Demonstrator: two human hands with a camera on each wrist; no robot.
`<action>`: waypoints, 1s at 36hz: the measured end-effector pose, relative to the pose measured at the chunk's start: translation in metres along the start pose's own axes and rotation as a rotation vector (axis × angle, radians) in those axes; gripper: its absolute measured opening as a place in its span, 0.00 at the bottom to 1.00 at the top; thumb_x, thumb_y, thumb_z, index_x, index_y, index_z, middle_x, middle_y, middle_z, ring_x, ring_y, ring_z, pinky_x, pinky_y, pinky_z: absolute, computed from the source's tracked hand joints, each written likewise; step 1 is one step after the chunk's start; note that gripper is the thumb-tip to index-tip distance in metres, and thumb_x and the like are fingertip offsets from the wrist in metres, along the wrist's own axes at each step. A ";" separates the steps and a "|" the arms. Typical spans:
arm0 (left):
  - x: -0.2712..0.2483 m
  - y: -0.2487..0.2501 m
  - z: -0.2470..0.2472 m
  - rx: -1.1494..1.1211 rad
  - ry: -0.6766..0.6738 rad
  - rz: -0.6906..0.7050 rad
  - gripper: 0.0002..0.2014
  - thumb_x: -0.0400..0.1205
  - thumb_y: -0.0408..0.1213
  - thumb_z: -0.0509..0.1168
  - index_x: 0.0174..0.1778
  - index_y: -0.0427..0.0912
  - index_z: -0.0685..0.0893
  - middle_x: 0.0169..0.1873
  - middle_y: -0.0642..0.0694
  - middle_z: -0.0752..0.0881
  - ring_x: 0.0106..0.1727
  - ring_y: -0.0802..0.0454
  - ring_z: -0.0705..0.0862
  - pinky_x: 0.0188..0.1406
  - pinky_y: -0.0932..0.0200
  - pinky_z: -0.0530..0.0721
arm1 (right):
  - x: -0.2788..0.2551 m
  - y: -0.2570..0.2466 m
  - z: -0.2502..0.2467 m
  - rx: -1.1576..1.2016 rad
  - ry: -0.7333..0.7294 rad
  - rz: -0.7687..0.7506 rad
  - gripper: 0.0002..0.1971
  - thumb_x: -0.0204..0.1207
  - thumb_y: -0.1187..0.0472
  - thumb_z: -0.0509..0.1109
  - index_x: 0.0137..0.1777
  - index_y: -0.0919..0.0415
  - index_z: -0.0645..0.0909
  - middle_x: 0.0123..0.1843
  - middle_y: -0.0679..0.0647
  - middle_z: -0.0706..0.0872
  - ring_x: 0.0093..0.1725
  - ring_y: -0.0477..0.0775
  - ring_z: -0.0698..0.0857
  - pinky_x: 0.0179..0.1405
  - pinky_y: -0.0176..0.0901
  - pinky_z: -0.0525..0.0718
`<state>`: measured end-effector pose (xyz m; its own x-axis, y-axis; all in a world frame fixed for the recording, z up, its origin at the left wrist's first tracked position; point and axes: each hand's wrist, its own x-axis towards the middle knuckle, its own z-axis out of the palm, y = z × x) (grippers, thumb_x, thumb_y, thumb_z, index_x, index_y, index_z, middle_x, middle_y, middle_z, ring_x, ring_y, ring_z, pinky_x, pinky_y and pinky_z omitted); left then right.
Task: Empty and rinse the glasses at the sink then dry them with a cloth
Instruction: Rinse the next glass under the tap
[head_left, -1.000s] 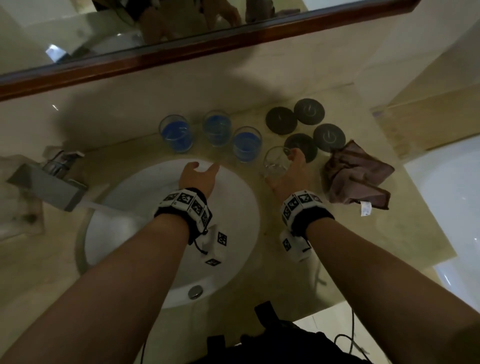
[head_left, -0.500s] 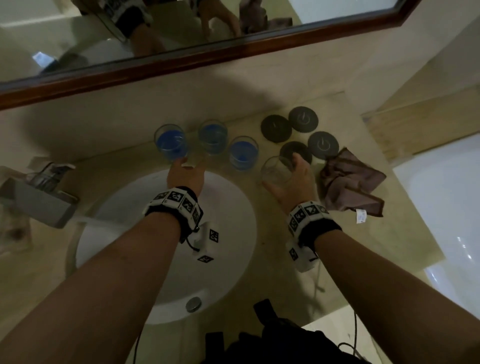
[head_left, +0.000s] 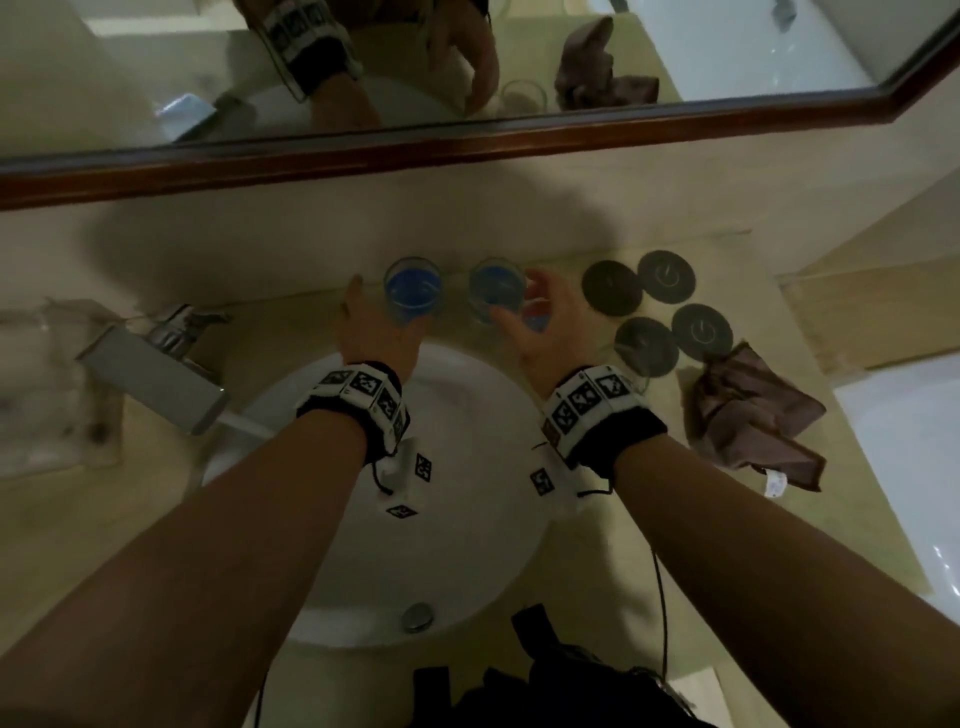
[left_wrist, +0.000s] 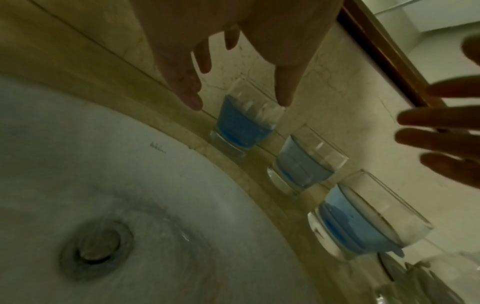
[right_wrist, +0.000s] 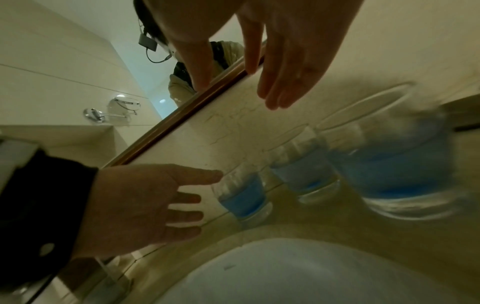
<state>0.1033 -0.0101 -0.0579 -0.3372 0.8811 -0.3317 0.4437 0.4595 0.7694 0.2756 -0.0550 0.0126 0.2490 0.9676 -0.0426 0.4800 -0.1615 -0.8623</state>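
Three glasses of blue liquid stand in a row behind the sink (head_left: 467, 519). My left hand (head_left: 374, 312) (left_wrist: 237, 101) (right_wrist: 187, 197) is open, its thumb and fingers spread to either side of the left glass (head_left: 413, 293) (left_wrist: 244, 127) (right_wrist: 242, 197) without gripping it. My right hand (head_left: 540, 312) (right_wrist: 236, 94) hovers open with straight fingers (left_wrist: 441, 139) over the middle glass (head_left: 493, 291) (left_wrist: 303, 164) (right_wrist: 306, 174) and the right glass (left_wrist: 363, 222) (right_wrist: 394, 164), partly hiding the latter. An empty clear glass (head_left: 635, 374) stands by my right wrist. The brown cloth (head_left: 753, 421) lies crumpled at the right.
Several dark round coasters (head_left: 610, 288) lie right of the glasses. The faucet (head_left: 156, 374) sits left of the basin, with a pale stream at its spout. The drain (head_left: 418, 616) is near me. The mirror frame (head_left: 467, 145) runs above the counter's back wall.
My right hand let go of the empty glass near the coasters and moved left over the blue glasses. My left hand reached forward to the left blue glass.
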 end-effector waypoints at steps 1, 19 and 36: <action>0.003 0.000 -0.001 -0.028 -0.025 0.003 0.56 0.70 0.54 0.80 0.86 0.44 0.52 0.82 0.39 0.62 0.81 0.41 0.66 0.79 0.44 0.68 | 0.002 -0.003 0.007 0.033 -0.023 0.008 0.25 0.73 0.52 0.77 0.66 0.58 0.76 0.55 0.49 0.82 0.52 0.50 0.82 0.54 0.45 0.83; 0.040 0.018 0.014 0.211 -0.204 0.122 0.46 0.78 0.45 0.76 0.86 0.44 0.54 0.81 0.39 0.66 0.75 0.38 0.74 0.73 0.45 0.77 | 0.029 0.006 0.037 0.043 -0.268 0.116 0.19 0.77 0.51 0.71 0.66 0.58 0.78 0.53 0.50 0.83 0.53 0.54 0.84 0.56 0.54 0.86; -0.008 -0.006 -0.014 -0.033 -0.148 0.122 0.40 0.76 0.39 0.77 0.81 0.35 0.64 0.64 0.45 0.82 0.63 0.48 0.81 0.60 0.64 0.74 | 0.014 -0.004 0.054 0.049 -0.441 0.198 0.20 0.82 0.58 0.65 0.72 0.63 0.72 0.53 0.57 0.83 0.41 0.52 0.86 0.47 0.49 0.85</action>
<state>0.0918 -0.0213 -0.0522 -0.1561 0.9380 -0.3094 0.4453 0.3465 0.8257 0.2318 -0.0306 -0.0121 -0.0534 0.9110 -0.4089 0.4164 -0.3519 -0.8383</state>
